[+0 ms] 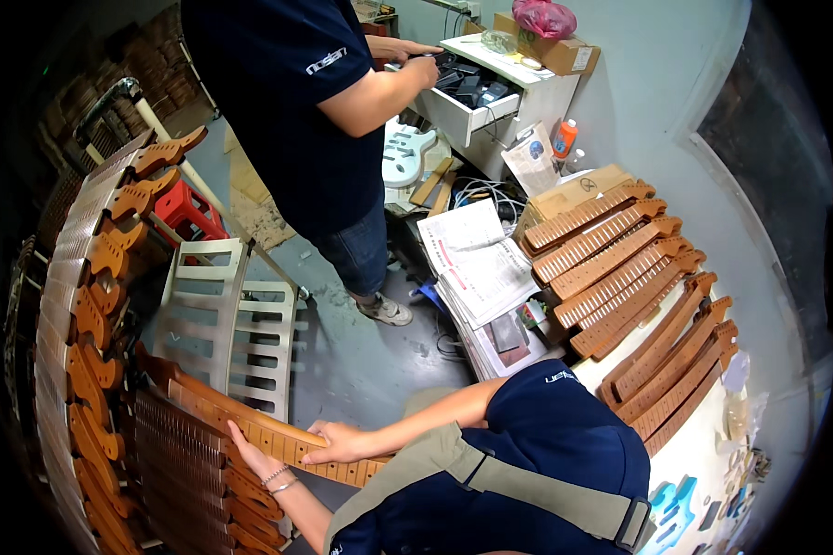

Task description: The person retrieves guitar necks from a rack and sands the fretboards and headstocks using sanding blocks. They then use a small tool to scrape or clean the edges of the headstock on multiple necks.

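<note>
Left hand (253, 450), braceleted wrist bent, palm up with fingers closed under a fretted guitar neck (278, 435); right hand (341, 443) lies flat on top, fingers narrow, clamping it. The neck rests tilted on the stacked necks (190, 467) at lower left, with bare grey floor (361, 356) just beyond.

A standing person (319, 111) in a dark shirt and jeans reaches into an open white drawer (467, 102) of a cabinet. A cardboard box (551, 51) with a pink bag (543, 16) on it sits on the cabinet top. On the floor below lie a pale guitar body (405, 153), loose papers (477, 259) and an orange-capped bottle (565, 139). Two rows of guitar necks (611, 264) rest at the right, well apart from a long curved rack of necks (88, 305) at the left. A white slatted frame (227, 324) leans near a red stool (183, 211).
</note>
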`<state>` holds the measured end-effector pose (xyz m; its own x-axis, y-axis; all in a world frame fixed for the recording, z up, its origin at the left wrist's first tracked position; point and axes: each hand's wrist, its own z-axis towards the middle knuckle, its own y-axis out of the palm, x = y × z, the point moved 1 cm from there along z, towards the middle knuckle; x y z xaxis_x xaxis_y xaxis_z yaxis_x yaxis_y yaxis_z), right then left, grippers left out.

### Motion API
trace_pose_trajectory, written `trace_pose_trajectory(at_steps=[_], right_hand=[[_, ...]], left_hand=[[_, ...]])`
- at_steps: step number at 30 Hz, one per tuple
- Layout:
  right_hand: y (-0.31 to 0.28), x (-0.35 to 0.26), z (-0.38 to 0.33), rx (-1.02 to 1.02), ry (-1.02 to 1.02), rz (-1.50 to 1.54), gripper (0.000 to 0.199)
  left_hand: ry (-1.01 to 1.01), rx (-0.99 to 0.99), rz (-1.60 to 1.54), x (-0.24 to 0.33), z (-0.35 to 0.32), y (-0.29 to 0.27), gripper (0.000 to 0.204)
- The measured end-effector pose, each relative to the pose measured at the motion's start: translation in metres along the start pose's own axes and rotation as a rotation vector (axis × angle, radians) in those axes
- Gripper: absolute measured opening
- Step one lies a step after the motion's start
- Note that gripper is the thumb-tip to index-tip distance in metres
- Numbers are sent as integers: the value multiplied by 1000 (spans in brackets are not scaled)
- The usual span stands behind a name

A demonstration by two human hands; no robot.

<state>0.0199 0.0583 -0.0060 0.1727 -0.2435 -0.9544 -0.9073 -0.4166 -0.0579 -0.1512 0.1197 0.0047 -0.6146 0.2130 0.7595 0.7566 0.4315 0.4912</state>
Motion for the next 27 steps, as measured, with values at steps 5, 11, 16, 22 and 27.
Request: trace_pose_trajectory(at_steps=[5,11,16,22,27], right_hand=[[-11,9,11,-25,-32,27,67],[-29,10,17,-45,-28,81,66],[-53,8,18,-81,-8,106,66],[-76,5,15,-102,-5,146,64],[-79,11,18,-113,-30,136,63]], left_hand=[[60,67,8,-17,1,-2,55],[54,50,79,-25,8,5,54],[89,112,155,-31,-1,43,56],[105,183,221,-39,-2,65,59],[117,180,212,-41,4,58,57]])
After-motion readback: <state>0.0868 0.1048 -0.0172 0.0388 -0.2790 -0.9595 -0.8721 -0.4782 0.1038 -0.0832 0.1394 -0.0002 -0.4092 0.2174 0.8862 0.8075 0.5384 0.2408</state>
